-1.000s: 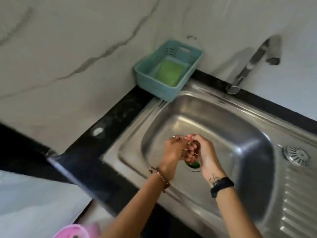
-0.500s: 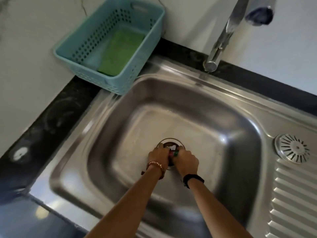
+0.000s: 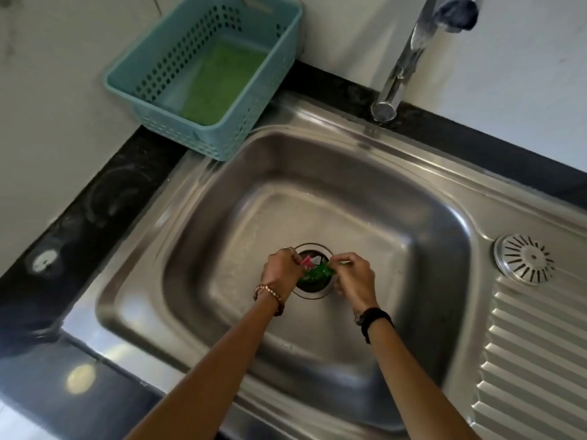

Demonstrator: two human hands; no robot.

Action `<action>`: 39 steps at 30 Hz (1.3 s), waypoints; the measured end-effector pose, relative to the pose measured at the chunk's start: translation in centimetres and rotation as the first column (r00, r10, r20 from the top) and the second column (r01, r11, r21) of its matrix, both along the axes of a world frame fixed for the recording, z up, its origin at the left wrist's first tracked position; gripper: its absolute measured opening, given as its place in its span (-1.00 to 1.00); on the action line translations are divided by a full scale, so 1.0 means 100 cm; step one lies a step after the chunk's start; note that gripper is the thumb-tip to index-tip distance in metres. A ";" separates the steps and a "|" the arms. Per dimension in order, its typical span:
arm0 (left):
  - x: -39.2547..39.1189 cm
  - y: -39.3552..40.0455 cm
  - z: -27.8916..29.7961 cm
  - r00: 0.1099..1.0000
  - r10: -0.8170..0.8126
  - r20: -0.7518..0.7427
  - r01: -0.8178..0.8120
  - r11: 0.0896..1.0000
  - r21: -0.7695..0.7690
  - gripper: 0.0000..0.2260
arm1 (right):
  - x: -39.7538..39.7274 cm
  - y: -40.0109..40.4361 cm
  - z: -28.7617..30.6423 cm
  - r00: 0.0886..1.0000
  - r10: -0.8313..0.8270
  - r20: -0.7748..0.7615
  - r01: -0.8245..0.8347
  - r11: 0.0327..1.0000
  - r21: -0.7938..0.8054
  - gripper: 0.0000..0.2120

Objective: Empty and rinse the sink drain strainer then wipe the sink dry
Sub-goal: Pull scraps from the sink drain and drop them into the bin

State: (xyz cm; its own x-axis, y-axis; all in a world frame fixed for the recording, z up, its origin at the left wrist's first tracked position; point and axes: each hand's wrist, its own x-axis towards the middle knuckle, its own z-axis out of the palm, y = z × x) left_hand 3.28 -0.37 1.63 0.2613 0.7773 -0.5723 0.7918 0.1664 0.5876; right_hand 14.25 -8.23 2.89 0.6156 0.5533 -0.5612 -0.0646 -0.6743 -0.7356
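We cannot see most of the drain strainer (image 3: 313,289): our left hand (image 3: 281,271) and right hand (image 3: 354,277) cover its sides. The green and pink scraps (image 3: 317,272) are too small to identify. The tap (image 3: 409,55) and basket (image 3: 203,74) run off the top edge.

Pale marble-look wall (image 3: 63,100) running behind and to the left, beyond the hands. Black countertop (image 3: 104,201) bordering it, glossy, catching a round light glare near the left forearm. Teal perforated basket (image 3: 222,134) sitting on the counter corner, up and left of the hands. Chrome tap (image 3: 403,61) rising beyond them, upper right.
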 end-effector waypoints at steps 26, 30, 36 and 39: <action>-0.470 -0.286 0.094 0.232 0.845 0.482 -0.960 0.280 -0.029 -0.92 | -0.474 -0.135 0.082 0.464 0.884 -0.061 -0.766 0.435 0.473 -0.81; -0.520 -0.314 0.001 0.145 0.944 0.297 -0.981 0.176 -0.080 -0.84 | -0.537 -0.143 -0.009 0.334 0.942 -0.017 -0.904 0.325 0.277 -0.77; -0.566 -0.298 -0.186 0.102 0.989 0.108 -0.990 0.111 -0.081 -0.87 | -0.594 -0.127 -0.203 0.209 0.976 0.058 -0.978 0.208 0.029 -0.88; -0.583 -0.280 -0.280 0.055 0.996 0.074 -0.996 0.060 -0.063 -0.88 | -0.616 -0.119 -0.304 0.183 0.982 0.046 -0.982 0.185 -0.041 -0.86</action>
